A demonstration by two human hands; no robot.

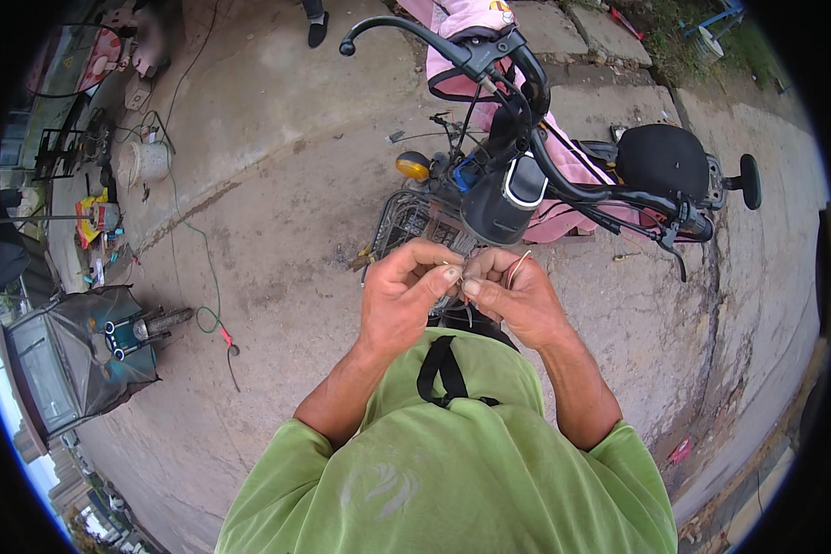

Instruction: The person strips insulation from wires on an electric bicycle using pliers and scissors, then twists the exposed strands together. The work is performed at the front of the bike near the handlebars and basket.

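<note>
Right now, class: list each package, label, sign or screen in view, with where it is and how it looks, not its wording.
Sign: far upper left, rounded panel, pink and red.
Packages: left edge on the ground, small, yellow and red.
Neither hand holds any; the left hand and right hand pinch thin wire.

Just past the pinching fingertips, the electric bicycle [526, 175] is black in handlebars, seat and headlamp housing, with a pink cover and an amber reflector [413, 166]. The thin wire [517, 267] in the grip looks pale copper. Below the hands, the shirt [452, 462] is plain lime green with a black strap. Far left of the grip, a green cable [203, 268] crosses grey-brown concrete [277, 212].
</note>
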